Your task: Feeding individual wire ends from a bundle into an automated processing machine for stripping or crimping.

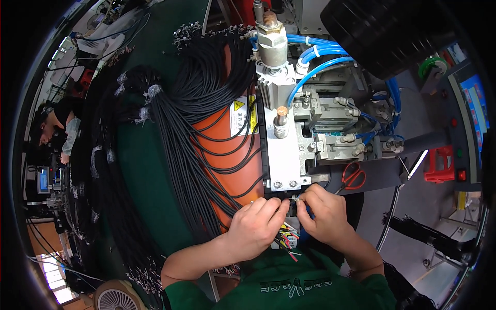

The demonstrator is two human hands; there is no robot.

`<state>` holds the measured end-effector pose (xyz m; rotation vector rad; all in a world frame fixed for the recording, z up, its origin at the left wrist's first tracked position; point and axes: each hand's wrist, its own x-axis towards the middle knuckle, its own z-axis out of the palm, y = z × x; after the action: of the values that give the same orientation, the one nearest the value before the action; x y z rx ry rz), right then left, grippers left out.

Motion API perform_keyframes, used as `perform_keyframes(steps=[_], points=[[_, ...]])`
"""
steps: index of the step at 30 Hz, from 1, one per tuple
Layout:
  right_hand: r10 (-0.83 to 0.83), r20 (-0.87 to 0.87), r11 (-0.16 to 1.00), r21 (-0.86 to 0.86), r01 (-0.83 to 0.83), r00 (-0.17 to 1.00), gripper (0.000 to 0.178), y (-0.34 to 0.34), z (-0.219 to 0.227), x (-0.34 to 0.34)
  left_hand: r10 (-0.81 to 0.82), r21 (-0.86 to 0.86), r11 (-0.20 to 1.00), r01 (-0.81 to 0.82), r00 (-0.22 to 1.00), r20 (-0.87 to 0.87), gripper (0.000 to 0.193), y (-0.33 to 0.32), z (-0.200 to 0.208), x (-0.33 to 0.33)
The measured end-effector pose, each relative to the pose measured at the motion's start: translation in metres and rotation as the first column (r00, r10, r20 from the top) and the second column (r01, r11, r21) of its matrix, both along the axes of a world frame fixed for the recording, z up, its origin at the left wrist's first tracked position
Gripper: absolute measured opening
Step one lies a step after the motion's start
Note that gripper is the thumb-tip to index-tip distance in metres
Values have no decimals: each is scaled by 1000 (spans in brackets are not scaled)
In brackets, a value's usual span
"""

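My left hand (258, 227) is closed, its thumb and fingers pinched around what looks like the end of a black cable at the machine's front edge. Right beside it, my right hand (325, 212) is also closed in a pinch. Between the fingertips of both hands a tiny silvery-white piece (294, 197) shows, too small to name. Stripped wire ends (287, 238) in yellow, red, white and black stick out beneath my left hand. The bundle of black cables (181, 170) runs over the orange surface (235, 160) and passes under that hand. Just ahead stands the metal press (284, 155).
Blue air tubes (323, 50) feed the press and its cylinders. Red-handled scissors (353, 176) lie right of it. More black cables hang at left over a green table (137, 160). A screen panel (471, 103) and a red stool (440, 164) stand right. Another person (64, 121) works far left.
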<state>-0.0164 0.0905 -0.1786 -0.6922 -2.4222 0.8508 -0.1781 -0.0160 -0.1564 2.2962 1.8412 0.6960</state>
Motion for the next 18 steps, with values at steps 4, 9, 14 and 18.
perform_keyframes(steps=[4, 9, 14, 18], points=[[-22, 8, 998, -63, 23, 1000, 8, -2, -4, 1, -15, -89, 996, 15, 1000, 10, 43, 3, 5, 0], [-34, -57, 998, -50, 31, 998, 7, -2, -4, 0, -93, -83, 993, 85, 990, -105, 44, 7, 8, -2], [-23, -34, 1000, -10, 23, 999, 7, -3, 0, 0, -124, -95, 990, 106, 971, -205, 42, 7, 12, 1], [-7, 12, 1000, -9, 7, 1000, 8, -1, 1, 2, -135, -95, 989, 112, 944, -302, 39, 11, 13, 6]])
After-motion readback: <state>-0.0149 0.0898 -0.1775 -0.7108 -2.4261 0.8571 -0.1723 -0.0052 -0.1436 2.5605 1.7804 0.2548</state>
